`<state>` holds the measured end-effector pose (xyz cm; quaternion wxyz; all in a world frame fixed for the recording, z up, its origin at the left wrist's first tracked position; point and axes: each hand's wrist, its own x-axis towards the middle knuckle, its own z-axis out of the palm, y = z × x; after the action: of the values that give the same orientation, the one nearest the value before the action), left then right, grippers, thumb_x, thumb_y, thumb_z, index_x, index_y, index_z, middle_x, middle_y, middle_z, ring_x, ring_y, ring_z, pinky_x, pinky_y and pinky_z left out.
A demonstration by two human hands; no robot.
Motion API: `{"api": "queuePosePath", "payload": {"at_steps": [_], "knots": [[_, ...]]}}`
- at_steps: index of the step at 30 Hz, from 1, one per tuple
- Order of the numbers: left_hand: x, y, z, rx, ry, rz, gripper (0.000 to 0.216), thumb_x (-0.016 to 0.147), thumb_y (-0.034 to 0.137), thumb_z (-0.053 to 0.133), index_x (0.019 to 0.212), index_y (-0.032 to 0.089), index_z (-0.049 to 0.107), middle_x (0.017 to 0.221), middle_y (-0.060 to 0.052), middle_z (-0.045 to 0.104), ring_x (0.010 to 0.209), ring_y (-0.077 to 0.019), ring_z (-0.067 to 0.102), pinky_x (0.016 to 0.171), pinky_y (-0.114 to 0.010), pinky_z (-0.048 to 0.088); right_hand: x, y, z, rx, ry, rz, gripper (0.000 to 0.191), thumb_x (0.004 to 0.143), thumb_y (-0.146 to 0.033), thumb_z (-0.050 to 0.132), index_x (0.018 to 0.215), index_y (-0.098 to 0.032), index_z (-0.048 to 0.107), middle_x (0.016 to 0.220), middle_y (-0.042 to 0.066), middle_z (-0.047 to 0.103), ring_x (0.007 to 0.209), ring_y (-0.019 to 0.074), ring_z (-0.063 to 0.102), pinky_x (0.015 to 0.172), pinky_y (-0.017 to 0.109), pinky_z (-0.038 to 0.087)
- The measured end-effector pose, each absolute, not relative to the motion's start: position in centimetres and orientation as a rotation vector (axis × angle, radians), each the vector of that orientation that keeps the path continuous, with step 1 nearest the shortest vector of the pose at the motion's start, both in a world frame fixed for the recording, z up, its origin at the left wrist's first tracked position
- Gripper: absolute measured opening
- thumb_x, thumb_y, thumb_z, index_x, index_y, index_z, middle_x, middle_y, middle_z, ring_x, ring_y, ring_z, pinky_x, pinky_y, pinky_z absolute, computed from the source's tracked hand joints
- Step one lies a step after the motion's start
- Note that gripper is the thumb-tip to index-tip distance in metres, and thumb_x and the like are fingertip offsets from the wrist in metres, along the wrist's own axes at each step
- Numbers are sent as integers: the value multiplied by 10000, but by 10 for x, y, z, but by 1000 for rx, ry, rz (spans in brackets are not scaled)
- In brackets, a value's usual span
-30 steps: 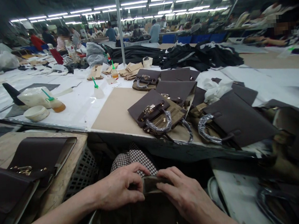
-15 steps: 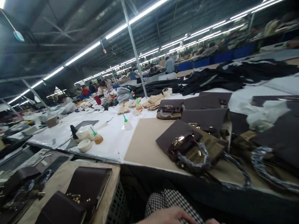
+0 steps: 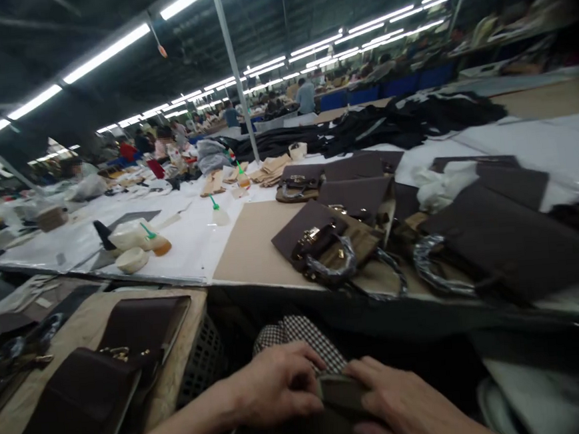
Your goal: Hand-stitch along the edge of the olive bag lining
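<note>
— Two hands on one piece, both low at the near edge of the view. My left hand [image 3: 277, 386] has its fingers curled over the top edge of the olive-brown bag piece [image 3: 341, 393] in my lap; my right hand [image 3: 399, 405] lies over its right side, thumb tucked beneath, so both are gripping it.

— What worries you?

— My head is up, facing the hall, and the piece sits at the very bottom of what I see. Judging from that, my fingers could slip off the edge or fold it crooked without my noticing.

— Anything nearby that could get knocked?

— At the near edge of the worktable [image 3: 252, 247], a finished bag with wrapped handles [image 3: 329, 250] partly overhangs, right above my knees. I'd guess a raised elbow could catch a loop and drag it down. Farther left on the same table, well apart from me, a glue bottle with a green nozzle [image 3: 154, 241] stands beside a small bowl [image 3: 131, 259]; it is out of reach, so little risk there.

— And to your left?

— Dark brown flaps [image 3: 138, 329] lie on the wooden bench [image 3: 77, 320], close to its near edge. My forearm passes just beside them and might nudge one off.
</note>
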<state>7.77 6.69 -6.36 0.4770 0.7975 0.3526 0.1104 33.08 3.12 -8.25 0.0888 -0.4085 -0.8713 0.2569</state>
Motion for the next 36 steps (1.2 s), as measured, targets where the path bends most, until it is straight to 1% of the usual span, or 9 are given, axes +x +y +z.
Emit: {"api": "queuePosePath", "payload": {"at_steps": [3, 8, 10, 13, 17, 20, 24, 30, 36], "knots": [[81, 66, -49, 1932, 915, 253, 137, 788, 159, 733, 715, 175, 618, 1100, -22, 681, 949, -173, 630, 817, -260, 465, 330, 31, -63, -1245, -2540, 892, 156, 890, -219, 600, 938, -250, 745, 1096, 49, 698, 994, 234, 645, 865, 329, 524], [86, 68, -52, 1944, 930, 226, 154, 790, 119, 705, 705, 176, 589, 1021, 4, 671, 889, -143, 607, 778, -237, 439, 328, 36, -63, -1467, -2579, 935, 175, 912, -224, 581, 994, -198, 733, 1005, 78, 719, 927, 247, 671, 824, 340, 527], [86, 68, -54, 1938, 945, 229, 162, 782, 105, 706, 705, 177, 583, 1007, 13, 665, 881, -137, 602, 766, -228, 433, 332, 40, -61, -1419, -2648, 959, 180, 903, -210, 604, 1035, -205, 725, 1087, 84, 705, 968, 266, 665, 844, 376, 535], [82, 69, -56, 1907, 978, 244, 148, 785, 109, 707, 725, 178, 590, 1002, 17, 660, 896, -137, 598, 774, -225, 428, 345, 47, -57, -1215, -2589, 1154, 196, 937, -221, 592, 1077, -277, 717, 1292, 48, 636, 1181, 259, 594, 997, 408, 485], [75, 68, -55, 1849, 1031, 247, 124, 790, 108, 687, 741, 177, 595, 964, 20, 656, 885, -137, 592, 775, -230, 422, 362, 48, -61, -1209, -2256, 1365, 150, 945, -319, 617, 1000, -300, 756, 1428, 38, 545, 1339, 261, 479, 1110, 418, 389], [73, 68, -54, 1836, 1054, 238, 122, 784, 111, 682, 734, 173, 589, 964, 22, 658, 889, -138, 591, 773, -230, 417, 364, 38, -72, -1245, -1932, 1403, 136, 907, -324, 670, 1010, -269, 740, 1357, 65, 596, 1256, 262, 554, 1068, 403, 432], [76, 70, -52, 1824, 1059, 218, 133, 811, 167, 685, 732, 175, 578, 954, 27, 661, 881, -137, 587, 757, -227, 411, 362, 23, -83, -1364, -1470, 1577, 306, 904, -397, 666, 1168, -246, 638, 1207, 69, 689, 1115, 248, 647, 961, 367, 514], [86, 77, -58, 1842, 1113, 146, 163, 849, 270, 663, 742, 183, 577, 823, 35, 629, 779, -136, 551, 678, -230, 389, 365, 18, -80, -1406, -1383, 1740, 387, 908, -504, 633, 1165, -229, 720, 1059, 53, 758, 1021, 267, 674, 882, 347, 511], [93, 81, -61, 1862, 1105, 104, 122, 808, 217, 677, 734, 192, 583, 820, 47, 634, 771, -130, 563, 667, -224, 385, 366, 15, -77, -1354, -1307, 1822, 365, 878, -465, 683, 1175, -259, 731, 1045, 31, 772, 1017, 272, 673, 872, 340, 501]]}}
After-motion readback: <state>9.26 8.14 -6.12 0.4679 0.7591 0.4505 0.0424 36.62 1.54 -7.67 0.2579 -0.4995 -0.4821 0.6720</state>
